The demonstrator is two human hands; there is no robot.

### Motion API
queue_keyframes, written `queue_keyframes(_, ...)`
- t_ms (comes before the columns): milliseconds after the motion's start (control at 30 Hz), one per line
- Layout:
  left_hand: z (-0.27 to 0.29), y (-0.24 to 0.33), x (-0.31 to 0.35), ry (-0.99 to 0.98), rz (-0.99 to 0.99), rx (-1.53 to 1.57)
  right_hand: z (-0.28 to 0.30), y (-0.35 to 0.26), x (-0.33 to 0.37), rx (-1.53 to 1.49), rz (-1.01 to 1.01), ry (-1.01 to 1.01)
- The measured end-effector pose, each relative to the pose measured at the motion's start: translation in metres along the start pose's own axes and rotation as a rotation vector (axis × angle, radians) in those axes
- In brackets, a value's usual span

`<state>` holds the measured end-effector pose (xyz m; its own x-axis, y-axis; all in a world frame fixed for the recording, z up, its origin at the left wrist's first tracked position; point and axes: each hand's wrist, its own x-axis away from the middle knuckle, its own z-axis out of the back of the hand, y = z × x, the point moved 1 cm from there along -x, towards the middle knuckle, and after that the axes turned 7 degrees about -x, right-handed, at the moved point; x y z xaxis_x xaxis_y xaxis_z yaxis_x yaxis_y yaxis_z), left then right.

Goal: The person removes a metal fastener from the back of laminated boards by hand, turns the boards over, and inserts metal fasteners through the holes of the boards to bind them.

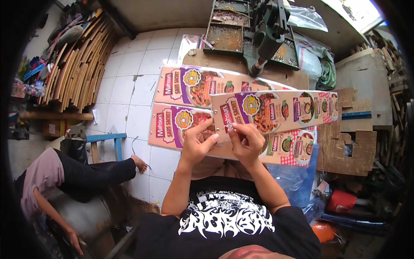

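Many thin brown strips (82,64) are leaning in a row at the far left, and below them a co-worker (73,172) in dark trousers is stretching out a leg, the bare foot (140,164) showing against the white tiled floor (140,93). Moving rightward, a blue frame (117,146) is standing by that leg, and now two printed panels (161,136) are lying one above the other in front of the wearer. The left hand (199,142) is closing thumb and fingers on the near left corner of the top panel (280,120), which is lying aslant across those two. Beyond, a sectioned tray (227,36) is sitting beside the dark press (269,36). The right hand (247,141) is bringing its thumb and fingertips together over the same panel's left end; whether they are pinching anything, I cannot tell. Blue plastic sheeting (295,181) is spreading below, and a cut brown board (351,157) is resting farther right.
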<state>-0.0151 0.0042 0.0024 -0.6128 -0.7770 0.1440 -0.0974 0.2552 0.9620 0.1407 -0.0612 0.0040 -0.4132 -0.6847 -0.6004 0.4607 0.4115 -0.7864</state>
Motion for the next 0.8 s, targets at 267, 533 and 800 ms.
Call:
queue_keyframes(267, 0.0067, -0.0009, -0.0028, -0.064, -0.011, 0.044, 0.0006, -0.0037, 0.0011, 0.006, 0.099, 0.0)
queue_keyframes(533, 0.0026, -0.0004, -0.0055, -0.001, 0.033, 0.036, 0.0, -0.0023, 0.0015, 0.001, 0.121, -0.023)
queue_keyframes(800, 0.0027, -0.0026, -0.0053, 0.008, 0.027, 0.029, 0.0008, -0.0021, 0.0024, -0.007, 0.103, -0.043)
